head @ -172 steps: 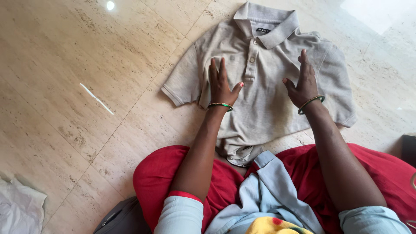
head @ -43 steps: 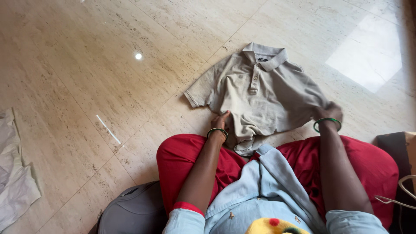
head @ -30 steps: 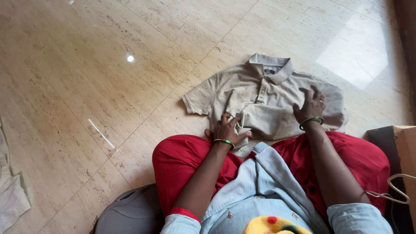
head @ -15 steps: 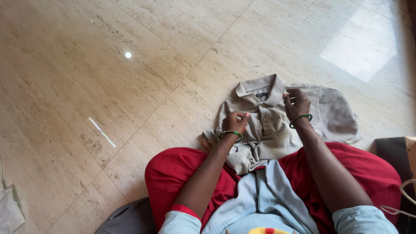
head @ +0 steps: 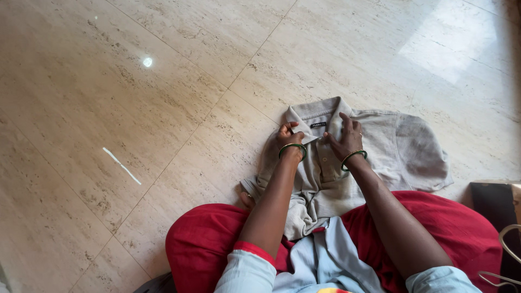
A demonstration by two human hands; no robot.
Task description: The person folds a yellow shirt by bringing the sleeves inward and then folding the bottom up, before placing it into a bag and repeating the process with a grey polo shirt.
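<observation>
Since half a second ago, we see the grey polo shirt [head: 380,152] folded narrower on the floor [head: 135,108]; left hand [head: 287,138] pinches its collar, right hand [head: 347,138] presses flat beside, unfolded sleeve lying right.

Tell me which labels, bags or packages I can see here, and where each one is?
Neck label: small dark rectangle with pale print, inside the collar of the beige polo shirt, between the left hand and right hand.
Paper bag: brown with a dark inside and a cord handle, at the right edge, partly cut off.
</observation>
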